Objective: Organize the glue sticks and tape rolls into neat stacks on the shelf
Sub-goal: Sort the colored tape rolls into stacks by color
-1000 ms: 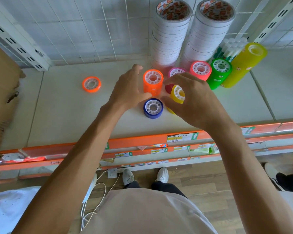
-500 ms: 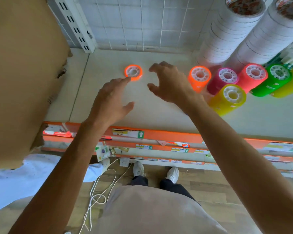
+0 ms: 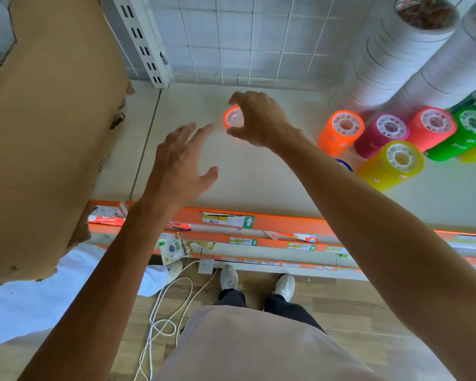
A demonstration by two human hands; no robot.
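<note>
The lone orange roll [image 3: 232, 118] lies flat on the shelf [image 3: 259, 174], hole up, well left of the orange stack [image 3: 340, 132] where I'd guess it belongs. The right hand [image 3: 259, 119] is on it, thumb and fingers curled round its rim in a pinch. The left hand [image 3: 180, 163] hovers just beside it, fingers spread wide, holding nothing.

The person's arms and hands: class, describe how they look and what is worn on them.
Both the left hand and the right hand are bare: no gloves, rings or watch visible. Both forearms are uncovered, with no sleeves reaching them in view.
</note>
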